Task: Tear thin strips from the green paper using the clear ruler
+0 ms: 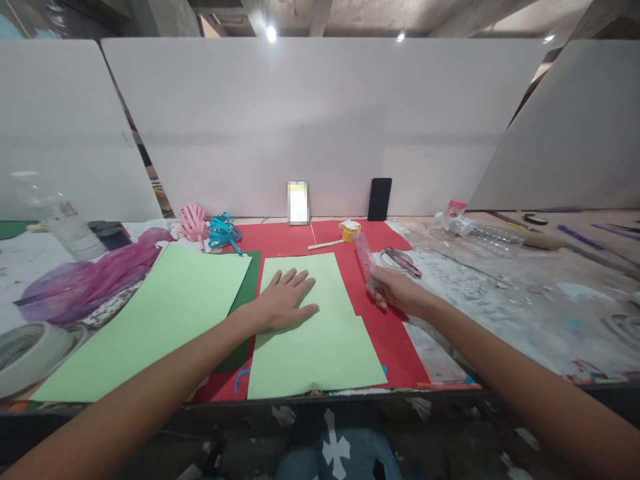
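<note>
The left hand [284, 303] lies flat, fingers spread, pinning the light green sheet [313, 333] at table centre, while the right hand [395, 291] at three o'clock closes around a clear ruler [366, 261], seemingly about to measure, which calls for laying it squarely across the paper.

White partition boards [320, 120] under ceiling spotlights [271, 33]

Left hand [283, 301] flat, right hand [395, 290] closed

Stained table [500, 293]: red sheet [395, 347], scissors [401, 261], bottle [480, 231].
</note>
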`<state>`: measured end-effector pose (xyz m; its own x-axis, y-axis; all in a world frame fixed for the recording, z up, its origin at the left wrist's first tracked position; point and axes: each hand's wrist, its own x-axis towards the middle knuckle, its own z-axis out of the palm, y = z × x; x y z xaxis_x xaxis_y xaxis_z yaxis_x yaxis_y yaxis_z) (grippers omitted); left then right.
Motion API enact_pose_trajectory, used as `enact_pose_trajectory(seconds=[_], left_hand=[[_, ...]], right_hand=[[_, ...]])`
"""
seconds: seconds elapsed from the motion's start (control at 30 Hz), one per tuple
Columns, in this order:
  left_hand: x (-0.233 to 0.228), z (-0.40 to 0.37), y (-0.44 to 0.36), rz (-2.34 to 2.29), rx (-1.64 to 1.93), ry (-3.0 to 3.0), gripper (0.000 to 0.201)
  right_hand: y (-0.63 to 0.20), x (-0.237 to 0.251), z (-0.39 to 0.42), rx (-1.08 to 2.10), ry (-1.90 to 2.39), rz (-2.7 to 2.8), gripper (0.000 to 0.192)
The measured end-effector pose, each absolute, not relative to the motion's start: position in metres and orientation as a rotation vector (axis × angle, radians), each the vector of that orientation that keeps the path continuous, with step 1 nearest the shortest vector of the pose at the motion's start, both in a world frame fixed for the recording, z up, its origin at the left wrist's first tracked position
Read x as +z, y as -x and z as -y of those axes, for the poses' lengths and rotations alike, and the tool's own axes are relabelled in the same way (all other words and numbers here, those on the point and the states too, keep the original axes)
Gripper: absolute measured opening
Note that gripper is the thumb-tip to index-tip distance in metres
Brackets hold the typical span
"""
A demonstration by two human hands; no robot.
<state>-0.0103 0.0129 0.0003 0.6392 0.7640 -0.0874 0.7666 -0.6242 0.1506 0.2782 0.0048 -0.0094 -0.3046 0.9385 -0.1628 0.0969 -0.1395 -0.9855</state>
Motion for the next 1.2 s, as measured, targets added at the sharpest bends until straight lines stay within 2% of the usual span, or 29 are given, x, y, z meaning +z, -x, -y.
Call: enact_pose_trajectory(seconds=[0.23, 0.43, 0.57, 0.63, 0.8, 0.97, 1.03, 1.13, 1.2], left_hand=[[0.021, 0.057, 0.006, -0.863, -0.147, -2.684, 0.097], [0.028, 0.078, 0.004, -0.902, -0.104, -2.641, 0.08], [0.041, 0.077, 0.001, -0.882, -0.013, -2.605, 0.046], [0.05, 0.074, -0.001, -0.962, 0.015, -2.563, 0.036], [0.071, 0.081, -0.013, -1.194, -0.093, -2.623, 0.034], [0.08, 0.117, -0.035, -1.008, -0.294, -2.701, 0.026], [0.084, 0.123, -0.04, -0.926, -0.255, -2.64, 0.029], [0.08, 0.11, -0.041, -0.91, -0.13, -2.548, 0.047], [0.067, 0.088, -0.036, -0.967, 0.044, -2.604, 0.048]], right_hand=[[-0.275, -0.013, -0.006, 1.555, 1.18, 1.333, 0.039], [-0.276, -0.01, -0.003, 1.579, 1.168, 1.33, 0.035], [-0.277, -0.012, -0.004, 1.575, 1.163, 1.37, 0.035], [-0.278, -0.012, -0.005, 1.569, 1.182, 1.372, 0.034], [-0.278, -0.013, -0.008, 1.581, 1.221, 1.299, 0.033], [-0.275, -0.013, -0.008, 1.579, 1.234, 1.288, 0.031], [-0.274, -0.012, -0.006, 1.577, 1.238, 1.305, 0.032], [-0.272, -0.007, -0.002, 1.591, 1.266, 1.328, 0.035], [-0.27, -0.003, 0.0, 1.62, 1.274, 1.362, 0.038]])
